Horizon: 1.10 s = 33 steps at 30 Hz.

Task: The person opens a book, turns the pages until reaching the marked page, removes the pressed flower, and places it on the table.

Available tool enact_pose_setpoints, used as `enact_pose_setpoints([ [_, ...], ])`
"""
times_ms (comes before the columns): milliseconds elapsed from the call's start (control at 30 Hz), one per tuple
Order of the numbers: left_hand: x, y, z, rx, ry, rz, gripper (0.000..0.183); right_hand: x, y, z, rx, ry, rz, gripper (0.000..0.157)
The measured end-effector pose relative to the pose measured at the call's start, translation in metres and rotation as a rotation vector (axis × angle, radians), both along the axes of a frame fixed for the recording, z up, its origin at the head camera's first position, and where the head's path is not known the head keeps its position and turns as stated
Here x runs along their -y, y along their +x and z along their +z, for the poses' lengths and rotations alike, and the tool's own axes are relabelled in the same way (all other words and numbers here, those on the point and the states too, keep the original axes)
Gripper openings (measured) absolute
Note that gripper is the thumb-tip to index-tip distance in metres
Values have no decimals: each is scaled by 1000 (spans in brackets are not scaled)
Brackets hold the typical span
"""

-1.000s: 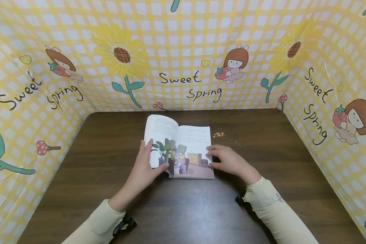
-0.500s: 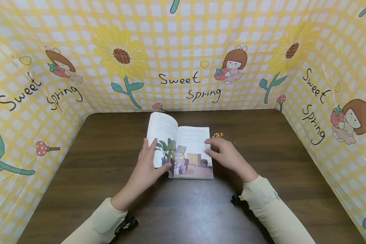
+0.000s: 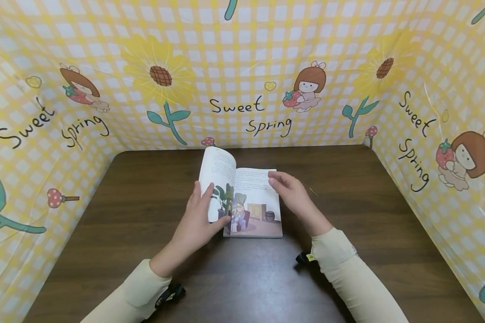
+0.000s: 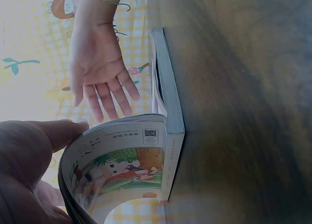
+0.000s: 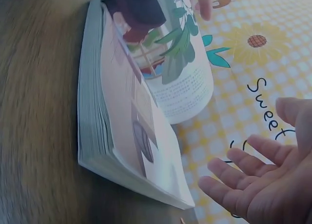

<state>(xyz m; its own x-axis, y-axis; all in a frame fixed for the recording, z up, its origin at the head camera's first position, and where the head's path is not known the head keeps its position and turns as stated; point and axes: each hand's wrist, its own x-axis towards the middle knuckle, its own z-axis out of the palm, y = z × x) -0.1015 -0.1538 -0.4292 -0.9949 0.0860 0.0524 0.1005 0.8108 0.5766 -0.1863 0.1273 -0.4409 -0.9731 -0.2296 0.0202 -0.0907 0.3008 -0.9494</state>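
Note:
An illustrated paperback book point(image 3: 258, 195) lies open on the dark wooden table. Its left part point(image 3: 216, 168), the front or back cover with some pages, is raised and curved. My left hand point(image 3: 191, 226) holds that part, thumb on the printed side and fingers behind; the left wrist view shows the outer cover point(image 4: 134, 173) bowed in the grip. Over the upper right corner of the book hovers my right hand point(image 3: 295, 195), holding nothing, its fingers point(image 5: 234, 173) loosely extended and apart from the pages. Behind it, a small dried flower sprig point(image 3: 313, 191) shows only its stem end.
The wooden table point(image 3: 125, 215) extends around the book on all sides. A yellow checked cloth point(image 3: 234, 54) with printed flowers and figures hangs along the back and both sides of it. Each sleeve carries a black wrist camera point(image 3: 303, 258).
My right hand has lifted from the book's right edge and moved up towards its top corner, covering the flower sprig. My left hand has swung the raised pages slightly rightward and more upright.

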Motion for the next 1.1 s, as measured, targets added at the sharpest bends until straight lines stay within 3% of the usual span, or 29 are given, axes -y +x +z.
enact_pose_setpoints([
  [433,-11,1,8,-37,-85,-27,102,6,-5,-5,306,-489,24,60],
  [700,-20,1,12,-64,-128,-56,100,9,-5,-3,352,-597,62,74],
  [1100,-38,0,16,-119,-230,-116,95,14,-4,0,420,-712,74,75],
])
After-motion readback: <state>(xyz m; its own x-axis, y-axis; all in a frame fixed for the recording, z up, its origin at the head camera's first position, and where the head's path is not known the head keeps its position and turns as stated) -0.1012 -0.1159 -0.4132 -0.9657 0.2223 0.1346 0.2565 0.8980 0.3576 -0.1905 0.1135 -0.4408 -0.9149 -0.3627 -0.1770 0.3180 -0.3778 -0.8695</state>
